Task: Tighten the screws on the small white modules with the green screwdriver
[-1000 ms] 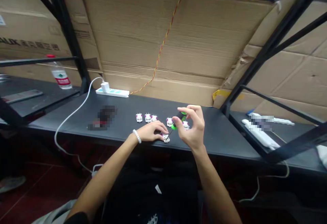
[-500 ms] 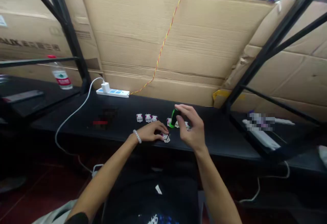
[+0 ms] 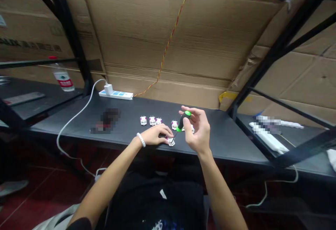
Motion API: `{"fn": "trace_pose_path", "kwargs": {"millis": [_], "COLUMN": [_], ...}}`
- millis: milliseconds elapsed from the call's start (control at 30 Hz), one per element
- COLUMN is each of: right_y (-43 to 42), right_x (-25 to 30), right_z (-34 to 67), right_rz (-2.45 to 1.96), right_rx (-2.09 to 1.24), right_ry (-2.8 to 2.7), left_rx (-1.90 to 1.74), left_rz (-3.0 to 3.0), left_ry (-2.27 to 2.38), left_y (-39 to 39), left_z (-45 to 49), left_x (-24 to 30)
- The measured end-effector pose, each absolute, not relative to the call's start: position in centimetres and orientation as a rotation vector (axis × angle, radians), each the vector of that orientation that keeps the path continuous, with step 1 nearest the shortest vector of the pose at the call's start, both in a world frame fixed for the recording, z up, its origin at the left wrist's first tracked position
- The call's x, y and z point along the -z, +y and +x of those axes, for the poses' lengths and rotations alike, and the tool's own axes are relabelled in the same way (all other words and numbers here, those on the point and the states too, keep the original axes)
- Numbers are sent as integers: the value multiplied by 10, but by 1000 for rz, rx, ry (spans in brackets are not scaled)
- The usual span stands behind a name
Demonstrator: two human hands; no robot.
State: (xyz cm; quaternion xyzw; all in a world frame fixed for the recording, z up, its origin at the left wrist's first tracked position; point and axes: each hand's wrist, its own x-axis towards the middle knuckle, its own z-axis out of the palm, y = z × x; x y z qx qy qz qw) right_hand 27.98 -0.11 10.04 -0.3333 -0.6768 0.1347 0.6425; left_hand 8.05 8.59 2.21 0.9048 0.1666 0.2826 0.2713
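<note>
My right hand grips a small screwdriver with a black and green handle, held upright, its thin shaft slanting down to a small white and magenta part near the front edge of the black table. My left hand, a bead bracelet on its wrist, lies on the table with its fingers closed over that part, pinning it down. Several more of the same small white parts stand in a row just behind my hands.
A white power strip with a plugged-in charger and a white cable lies at the back left. A water bottle stands on the left shelf. Cardboard sheets line the back. Black rack posts rise at left and right; white items lie on the right shelf.
My right hand has turned the screwdriver upright and brought its tip down onto the part under my left fingers. My left hand has stayed in place.
</note>
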Motion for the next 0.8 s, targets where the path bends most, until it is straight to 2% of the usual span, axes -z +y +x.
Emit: {"fn": "trace_pose_path", "kwargs": {"millis": [300, 500, 667, 800], "right_y": [3, -2, -4, -4], "right_x": [-108, -107, -111, -113], "right_z": [283, 285, 283, 282], "right_rz": [-887, -863, -898, -886], "right_rx": [96, 7, 172, 94], "right_ry": [-1538, -1627, -1601, -1666], "left_rx": [-756, -763, -767, -772], "left_rz": [2431, 2426, 2416, 2431], "left_ry": [473, 459, 471, 456], "left_y": [86, 87, 87, 88], "left_z": [80, 80, 80, 81], "left_x": [-21, -21, -20, -20]}}
